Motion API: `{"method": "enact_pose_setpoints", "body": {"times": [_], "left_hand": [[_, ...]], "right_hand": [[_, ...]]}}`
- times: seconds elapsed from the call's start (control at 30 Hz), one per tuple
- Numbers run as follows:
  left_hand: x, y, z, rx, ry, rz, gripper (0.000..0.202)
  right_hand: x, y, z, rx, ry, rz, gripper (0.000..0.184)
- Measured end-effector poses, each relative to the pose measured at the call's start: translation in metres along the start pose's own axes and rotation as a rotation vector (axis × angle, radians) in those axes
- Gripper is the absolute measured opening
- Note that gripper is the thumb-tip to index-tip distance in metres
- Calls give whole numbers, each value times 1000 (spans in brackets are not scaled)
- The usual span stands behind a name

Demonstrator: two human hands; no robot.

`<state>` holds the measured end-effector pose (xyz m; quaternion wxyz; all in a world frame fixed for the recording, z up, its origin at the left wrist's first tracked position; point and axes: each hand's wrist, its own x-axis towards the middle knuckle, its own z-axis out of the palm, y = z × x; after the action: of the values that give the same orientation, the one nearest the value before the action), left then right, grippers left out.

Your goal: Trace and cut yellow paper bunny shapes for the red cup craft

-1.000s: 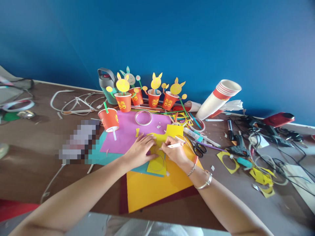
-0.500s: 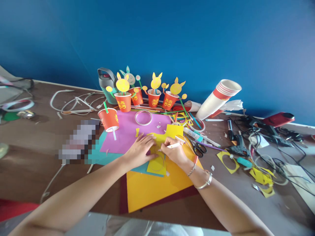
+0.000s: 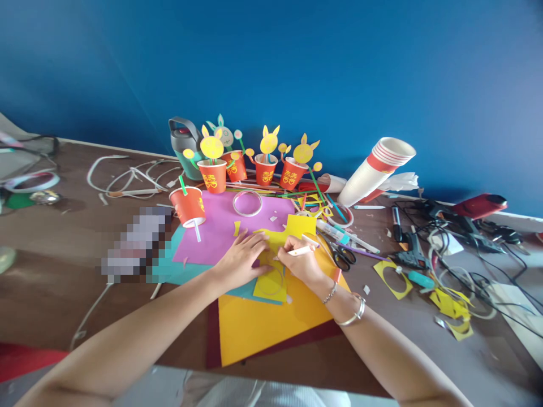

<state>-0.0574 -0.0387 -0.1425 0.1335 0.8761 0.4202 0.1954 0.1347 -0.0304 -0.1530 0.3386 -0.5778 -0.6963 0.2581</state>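
Observation:
My right hand [image 3: 302,261] is closed around a white pen [image 3: 302,250], its tip close to a small yellow paper [image 3: 270,287]. A round outline shows on the lower part of that paper. My left hand [image 3: 244,260] lies flat with fingers stretched, pressing the yellow paper from its left side. Beneath are sheets of purple paper [image 3: 203,243], light blue paper [image 3: 178,263] and orange-yellow paper [image 3: 263,330]. Just right of my right hand lie black-handled scissors [image 3: 344,257]. A roll of tape [image 3: 248,203] rests on the purple sheet.
Red cups with yellow paper rabbits [image 3: 212,175] stand along the wall, beside a grey-green flask [image 3: 185,147]. A stack of paper cups [image 3: 375,172] leans at the back right. Glue guns [image 3: 411,254], cables and cut yellow scraps [image 3: 392,280] crowd the right. A blurred-out phone [image 3: 136,240] lies left.

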Motion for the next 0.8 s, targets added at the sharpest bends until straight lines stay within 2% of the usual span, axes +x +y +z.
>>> {"method": "enact_pose_setpoints", "body": {"times": [0.13,0.33,0.57,0.7,0.8], "left_hand": [[-1,-1,1,5,-1,1,37],[-1,-2,2,14,-9,6,37],[-1,-2,2,21,-7,5,37],[-1,-2,3,14,-4,5,40],[-1,-1,2,10,-1,4,38]], "right_hand": [[1,-3,-3,36,-33,36,29],[1,-5,-4,12,54,15,30],[0,-1,-1,68,-36,24,27],[1,-4,-3,31,34,13,31],[1,-6,-3,77,33,-4,29]]}}
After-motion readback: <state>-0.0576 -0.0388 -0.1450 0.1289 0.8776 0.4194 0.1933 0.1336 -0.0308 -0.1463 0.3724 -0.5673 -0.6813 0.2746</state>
